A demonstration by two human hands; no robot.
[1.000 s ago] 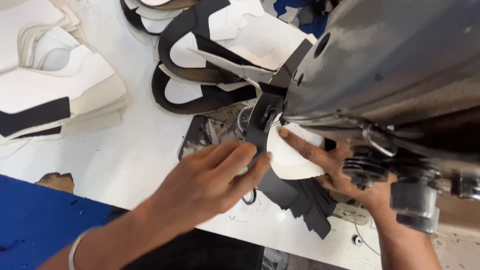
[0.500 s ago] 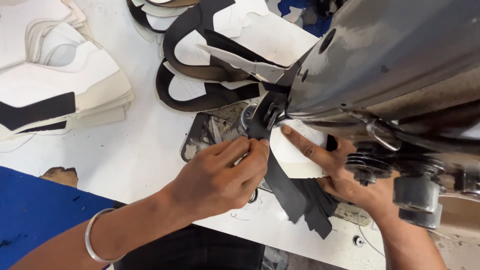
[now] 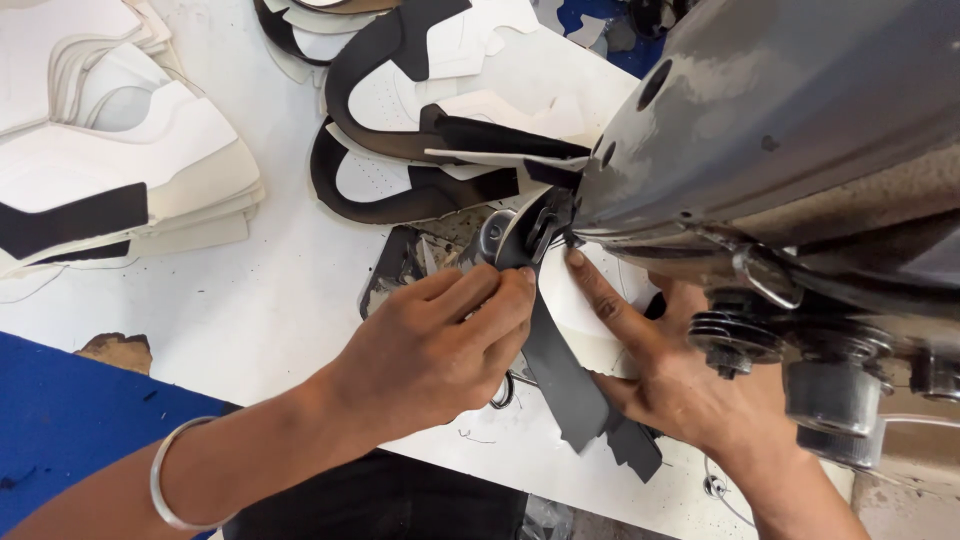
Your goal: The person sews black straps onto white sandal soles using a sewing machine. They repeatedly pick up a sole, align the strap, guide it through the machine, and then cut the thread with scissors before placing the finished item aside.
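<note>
My left hand (image 3: pixel 440 345) has a narrow grip, fingertips pinched on the near edge of the black-and-white shoe piece (image 3: pixel 570 330) lying under the head of the grey sewing machine (image 3: pixel 780 130). My right hand (image 3: pixel 670 370) lies flat on that piece from the right, fingers spread, forefinger pointing at the needle area. Stacks of cut pieces (image 3: pixel 110 190) lie far left on the white bench (image 3: pixel 270 310).
</note>
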